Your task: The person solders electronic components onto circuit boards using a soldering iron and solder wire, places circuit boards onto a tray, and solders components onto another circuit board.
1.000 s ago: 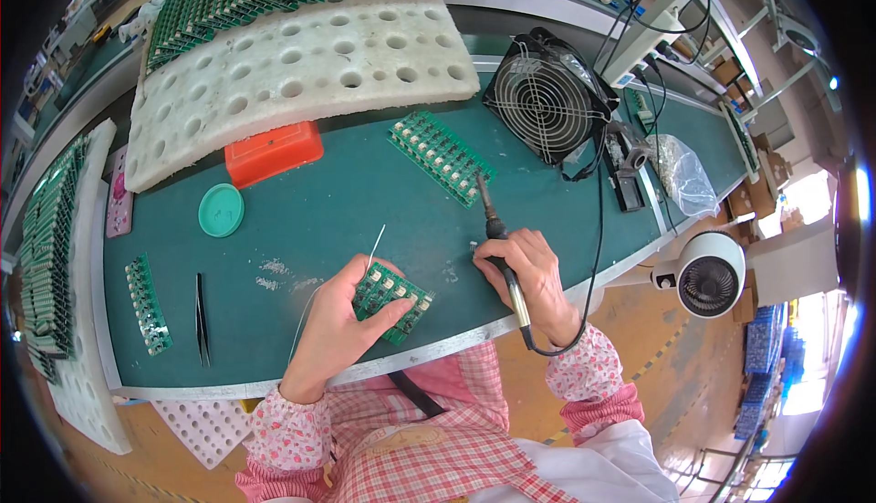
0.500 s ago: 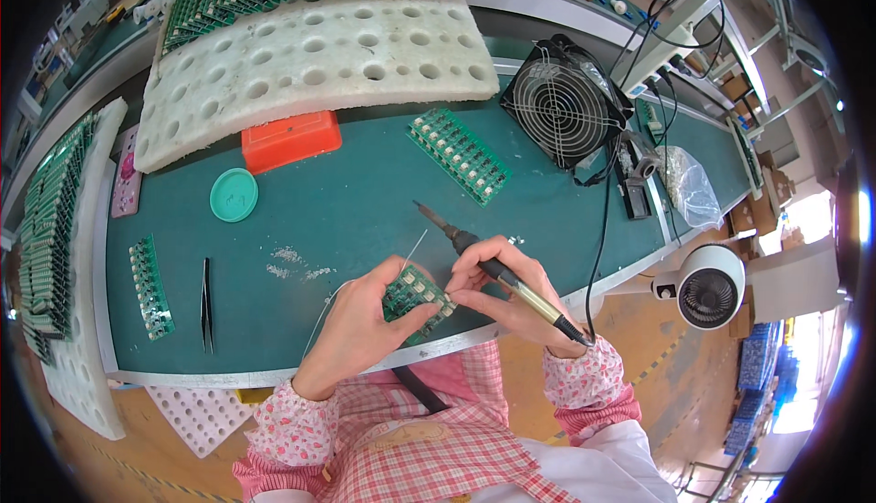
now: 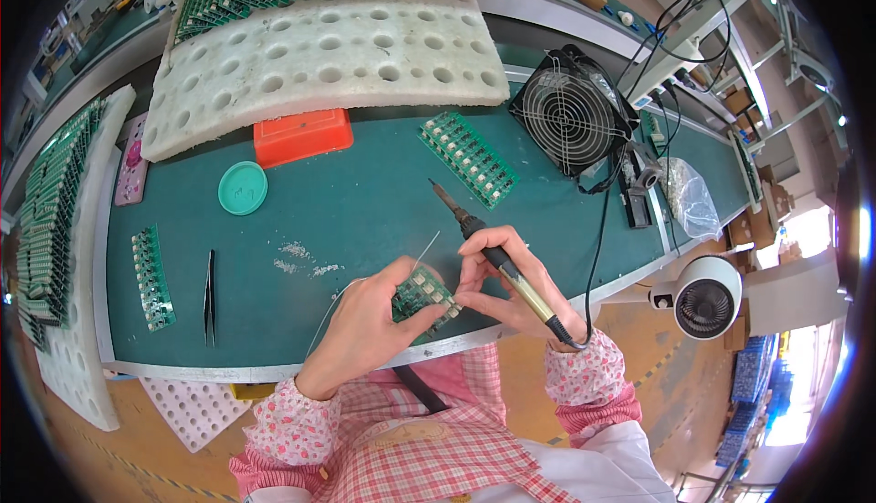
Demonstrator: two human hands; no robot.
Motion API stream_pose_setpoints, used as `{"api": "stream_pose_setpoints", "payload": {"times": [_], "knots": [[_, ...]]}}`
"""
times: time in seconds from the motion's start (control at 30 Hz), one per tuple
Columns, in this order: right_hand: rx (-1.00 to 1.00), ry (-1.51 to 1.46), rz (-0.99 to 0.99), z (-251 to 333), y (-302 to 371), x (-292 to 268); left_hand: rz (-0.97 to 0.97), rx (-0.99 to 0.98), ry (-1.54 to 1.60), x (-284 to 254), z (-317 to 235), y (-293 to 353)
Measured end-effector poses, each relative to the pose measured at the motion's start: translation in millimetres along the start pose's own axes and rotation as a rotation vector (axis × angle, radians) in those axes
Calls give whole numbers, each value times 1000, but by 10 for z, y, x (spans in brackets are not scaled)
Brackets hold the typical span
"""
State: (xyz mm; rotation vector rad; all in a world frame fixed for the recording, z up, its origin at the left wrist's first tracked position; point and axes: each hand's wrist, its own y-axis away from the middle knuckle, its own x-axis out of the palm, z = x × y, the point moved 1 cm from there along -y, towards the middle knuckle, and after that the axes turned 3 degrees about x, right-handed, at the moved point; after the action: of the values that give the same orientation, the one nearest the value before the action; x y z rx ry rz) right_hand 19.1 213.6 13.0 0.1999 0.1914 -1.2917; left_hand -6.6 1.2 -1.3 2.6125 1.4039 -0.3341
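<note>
1. The left hand (image 3: 363, 323) is holding the small green circuit board (image 3: 425, 295) at the near edge of the tabletop (image 3: 365, 183), its thumb lying along the near side. A firm grip is probably serving best here, so the board is not tipping under pressure from the right.
2. The right hand (image 3: 522, 314) is holding the soldering iron (image 3: 467, 223) while its thumb and a fingertip are meeting narrowly at the board's right end. Whether they are pinching a small part, I cannot tell; a light touch there is likely sparing the components.
3. The iron's tip is pointing far and slightly left, clear of both hands. Good handling is calling for a quiet wrist, as a twist could be swinging that tip toward the fingers.
4. The solder wire (image 3: 427, 249) is sticking up from the left hand, pointing far and right; avoiding bending it is seeming wise.
5. The cable (image 3: 598, 256) is trailing on the right; enough slack is helping fine movement.
</note>
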Motion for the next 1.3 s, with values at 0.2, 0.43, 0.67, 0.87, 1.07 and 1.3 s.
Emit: {"api": "stream_pose_setpoints", "payload": {"times": [0.2,0.43,0.67,0.87,1.07,1.3], "knots": [[-105,191,-67,81,57,42,-16,-10,88,35,-8,-27],[-299,678,-286,50,289,-363,-148,-100,155,16,23,6],[-357,831,-328,-334,446,-641,-145,-108,250,-14,53,-23],[-438,836,-315,-518,369,-648,-111,-111,298,-26,103,11],[-466,975,-273,-456,333,-616,-102,-117,311,-11,71,29],[-416,759,-453,-384,326,-404,-90,-143,327,41,54,9]]}}
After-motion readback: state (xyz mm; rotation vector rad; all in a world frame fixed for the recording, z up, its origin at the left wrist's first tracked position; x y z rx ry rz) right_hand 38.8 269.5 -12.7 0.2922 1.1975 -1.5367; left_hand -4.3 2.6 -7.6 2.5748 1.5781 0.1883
